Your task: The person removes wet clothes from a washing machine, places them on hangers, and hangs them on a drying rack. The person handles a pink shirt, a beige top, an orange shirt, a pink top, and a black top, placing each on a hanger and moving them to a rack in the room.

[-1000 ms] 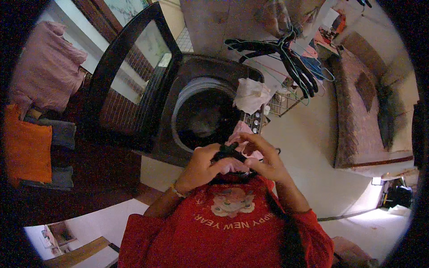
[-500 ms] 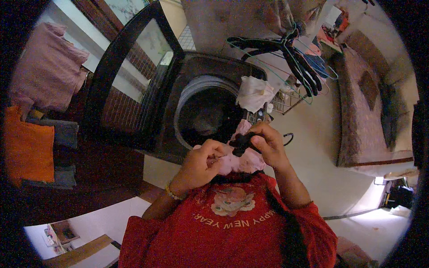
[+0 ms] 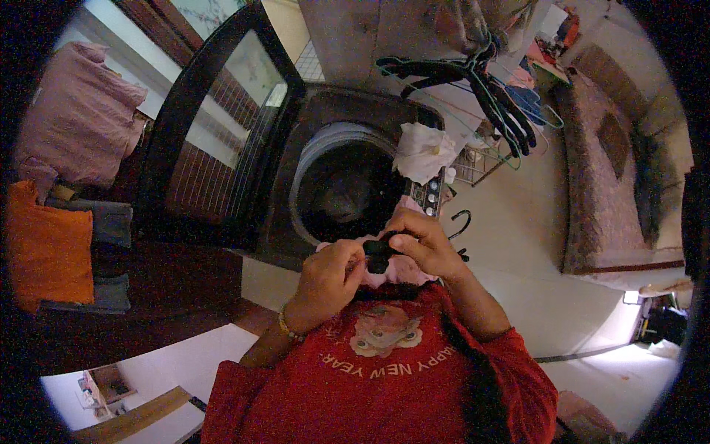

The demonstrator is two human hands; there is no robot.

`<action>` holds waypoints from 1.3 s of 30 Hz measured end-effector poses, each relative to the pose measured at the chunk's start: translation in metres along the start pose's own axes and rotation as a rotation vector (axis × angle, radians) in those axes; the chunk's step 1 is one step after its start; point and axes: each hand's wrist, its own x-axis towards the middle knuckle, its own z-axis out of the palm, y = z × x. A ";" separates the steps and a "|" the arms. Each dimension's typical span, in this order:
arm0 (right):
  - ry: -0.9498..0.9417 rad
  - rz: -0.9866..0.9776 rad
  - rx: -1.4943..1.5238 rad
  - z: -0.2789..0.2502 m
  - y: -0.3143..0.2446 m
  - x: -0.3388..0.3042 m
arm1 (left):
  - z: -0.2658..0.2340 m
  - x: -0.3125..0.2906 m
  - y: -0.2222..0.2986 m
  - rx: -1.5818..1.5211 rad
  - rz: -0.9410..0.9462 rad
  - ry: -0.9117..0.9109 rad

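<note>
My right hand (image 3: 425,244) is closed around a black hanger (image 3: 377,254), whose blunt end sticks out toward my left hand. A dark hook shows beyond my right hand, to its right. My left hand (image 3: 329,274) is pinched at the hanger's end, with a pink garment (image 3: 411,272) at its fingertips; the exact grip is partly hidden. The pink garment lies bunched under both hands, against the front of an open top-loading washing machine (image 3: 275,233). A white cloth (image 3: 424,153) rests on the machine's right rim.
The machine's dark glass lid (image 3: 222,140) stands raised at the left. Several hangers (image 3: 488,92) hang together at the back right. A pink cloth (image 3: 85,118) and an orange cloth (image 3: 52,248) hang at the far left. A brown patterned sofa (image 3: 595,177) stands on the right.
My right hand has moved slightly left with the hanger, bringing its end against my left fingers. The hanger has turned, and more of its hook shows on the right.
</note>
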 end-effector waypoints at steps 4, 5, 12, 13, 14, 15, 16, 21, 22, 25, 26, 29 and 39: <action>-0.052 0.036 -0.023 0.003 0.008 -0.003 | -0.002 -0.002 0.001 -0.034 -0.052 -0.023; -0.060 0.030 -0.041 0.004 0.008 -0.002 | -0.003 -0.003 0.001 -0.038 -0.063 -0.024; -0.016 0.148 0.005 0.009 0.011 -0.009 | -0.008 -0.004 0.006 -0.205 -0.212 -0.061; -0.026 0.144 0.001 0.008 0.011 -0.009 | -0.011 -0.003 0.007 -0.199 -0.244 -0.105; -0.036 0.139 -0.003 0.007 0.010 -0.009 | -0.014 -0.002 0.008 -0.192 -0.275 -0.148; -0.043 0.135 -0.007 0.006 0.008 -0.009 | -0.017 0.000 0.008 -0.185 -0.305 -0.193; -0.031 0.098 -0.059 0.006 0.006 -0.009 | -0.018 0.000 0.004 -0.209 -0.311 -0.249; 0.085 0.032 -0.134 0.011 -0.006 -0.006 | -0.008 -0.004 -0.026 -0.472 -0.335 -0.271; 0.101 0.027 -0.132 0.010 -0.005 -0.006 | -0.007 -0.004 -0.026 -0.464 -0.336 -0.244; 0.140 0.013 -0.134 0.008 -0.002 -0.004 | -0.001 -0.003 -0.019 -0.434 -0.343 -0.180; 0.144 0.007 -0.140 0.008 -0.005 -0.002 | -0.002 -0.003 -0.014 -0.423 -0.348 -0.168; 0.144 -0.012 -0.093 0.010 -0.002 0.001 | 0.001 -0.005 -0.007 -0.355 -0.314 -0.130; 0.028 0.005 -0.210 0.007 -0.012 0.005 | 0.001 0.000 -0.006 -0.412 -0.302 -0.042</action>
